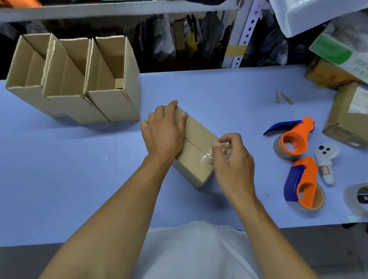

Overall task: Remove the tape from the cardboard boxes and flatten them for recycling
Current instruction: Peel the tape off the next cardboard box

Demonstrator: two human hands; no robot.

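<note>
A small closed cardboard box (197,144) lies on the blue table (58,170) in the middle of the view, its top seam running left to right. My left hand (164,129) grips the box's far left end, fingers curled over its edge. My right hand (233,161) pinches a crumpled strip of clear tape (208,158) at the box's right end, where the seam meets the edge.
Three open, upright cardboard boxes (76,79) stand in a row at the back left. Two orange and blue tape dispensers (294,139) (304,186), a white controller (325,161) and a tape roll (366,200) lie to the right. A sealed box (356,116) sits at the far right.
</note>
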